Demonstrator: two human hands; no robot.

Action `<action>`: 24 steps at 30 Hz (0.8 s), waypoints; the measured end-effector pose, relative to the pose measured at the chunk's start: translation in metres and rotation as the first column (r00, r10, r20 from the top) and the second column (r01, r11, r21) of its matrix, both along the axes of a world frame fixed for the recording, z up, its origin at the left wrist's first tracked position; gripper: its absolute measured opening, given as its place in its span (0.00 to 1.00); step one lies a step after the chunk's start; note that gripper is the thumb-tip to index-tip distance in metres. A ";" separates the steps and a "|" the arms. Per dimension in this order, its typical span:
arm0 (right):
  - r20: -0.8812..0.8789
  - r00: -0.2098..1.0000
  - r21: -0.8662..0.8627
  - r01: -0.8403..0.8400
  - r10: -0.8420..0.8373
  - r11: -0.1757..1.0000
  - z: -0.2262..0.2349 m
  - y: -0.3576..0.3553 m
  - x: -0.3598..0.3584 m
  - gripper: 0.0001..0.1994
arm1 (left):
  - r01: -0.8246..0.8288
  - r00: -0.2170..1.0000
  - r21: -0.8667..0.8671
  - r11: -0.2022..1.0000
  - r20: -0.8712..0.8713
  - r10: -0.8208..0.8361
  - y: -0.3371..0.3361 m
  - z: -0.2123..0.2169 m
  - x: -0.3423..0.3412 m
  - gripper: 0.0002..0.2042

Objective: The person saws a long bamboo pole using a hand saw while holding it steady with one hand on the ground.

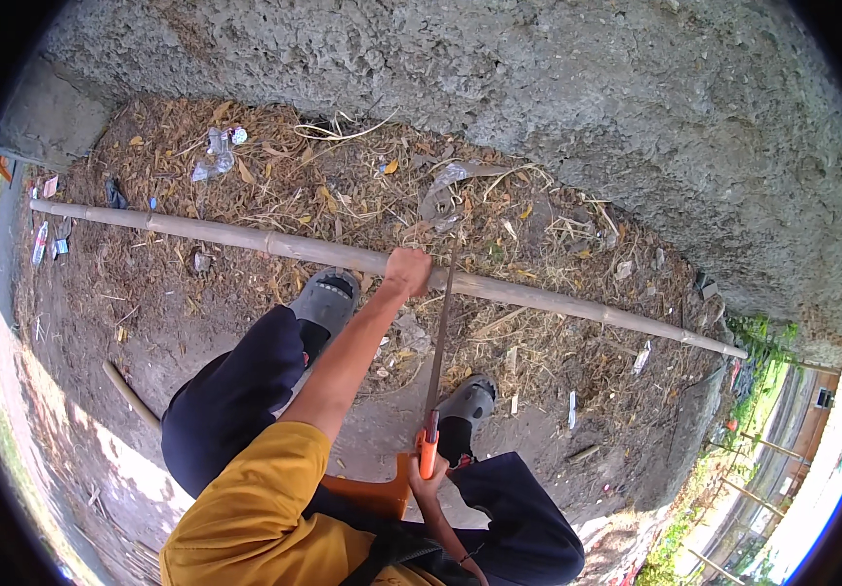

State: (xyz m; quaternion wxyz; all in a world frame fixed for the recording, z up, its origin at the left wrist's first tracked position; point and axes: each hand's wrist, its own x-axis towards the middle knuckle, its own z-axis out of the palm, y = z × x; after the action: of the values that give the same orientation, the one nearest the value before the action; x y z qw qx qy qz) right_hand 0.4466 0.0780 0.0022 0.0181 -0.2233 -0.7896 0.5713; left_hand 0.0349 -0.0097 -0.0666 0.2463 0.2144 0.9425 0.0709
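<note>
Evidently for steadiness, the left hand (408,272) wraps the bamboo pole (216,232) just beside the crossing saw (438,361); the right hand (427,485) grips its orange handle (429,454), probably guiding the blade. The pole spans littered ground (557,479).

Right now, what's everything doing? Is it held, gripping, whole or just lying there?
Left hand: closed around the bamboo pole.
Bamboo pole: in one piece, held.
Right hand: gripping the saw.
Saw: blade crossing the bamboo pole.
Gray shoes: worn, set apart.
Short stick: lying loose.
</note>
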 end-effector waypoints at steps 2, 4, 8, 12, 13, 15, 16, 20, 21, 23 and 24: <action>0.020 1.000 0.014 -0.019 0.018 1.000 -0.012 0.014 -0.033 0.05 | -0.007 1.000 -0.017 1.000 0.003 0.007 0.006 0.001 -0.005 0.15; 0.028 1.000 0.005 -0.001 0.001 1.000 -0.033 0.032 -0.055 0.03 | 0.002 1.000 -0.012 1.000 -0.011 -0.002 0.017 0.004 -0.006 0.16; 0.010 1.000 0.024 -0.025 0.025 0.999 -0.037 0.038 -0.053 0.03 | 0.015 1.000 0.015 1.000 -0.017 -0.015 0.014 0.010 -0.003 0.16; -0.014 0.999 -0.018 0.033 -0.033 0.999 -0.009 0.001 -0.005 0.02 | 0.050 0.995 -0.038 0.998 0.094 -0.046 0.003 0.032 -0.016 0.16; 0.023 0.997 -0.050 0.078 -0.077 0.996 0.005 -0.004 0.006 0.02 | 0.052 0.993 -0.041 0.998 0.107 -0.048 0.004 0.031 -0.010 0.17; 0.013 0.999 0.000 0.048 -0.048 0.999 -0.001 0.002 -0.010 0.02 | 0.048 0.989 -0.047 0.998 0.139 -0.042 0.006 0.031 -0.009 0.17; -0.011 1.000 0.050 0.013 -0.013 0.999 -0.010 0.009 -0.030 0.02 | 0.039 0.988 -0.053 0.998 0.154 -0.030 0.010 0.033 -0.015 0.18; 0.009 0.999 0.057 -0.034 0.033 0.998 -0.025 0.035 -0.065 0.10 | 0.048 0.979 -0.067 0.997 0.200 -0.033 0.020 0.040 -0.024 0.18; 0.037 0.999 0.002 0.037 -0.037 0.999 -0.020 0.032 -0.062 0.10 | 0.040 0.989 -0.055 0.998 0.144 -0.031 0.016 0.036 -0.018 0.19; 0.075 0.992 -0.056 0.106 -0.102 0.993 -0.008 0.023 -0.055 0.10 | 0.030 0.995 -0.047 0.998 0.091 -0.025 0.007 0.027 -0.007 0.19; 0.063 0.989 -0.125 0.143 -0.136 0.982 -0.006 0.021 -0.056 0.04 | 0.034 0.996 -0.030 0.999 0.088 -0.031 0.006 0.028 -0.010 0.19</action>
State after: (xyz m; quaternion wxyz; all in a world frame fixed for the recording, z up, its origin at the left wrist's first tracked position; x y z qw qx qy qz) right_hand 0.3903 0.0988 -0.0041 0.0219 -0.2942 -0.7336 0.6122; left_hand 0.0254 -0.0033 -0.0387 0.2917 0.2225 0.9282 0.0612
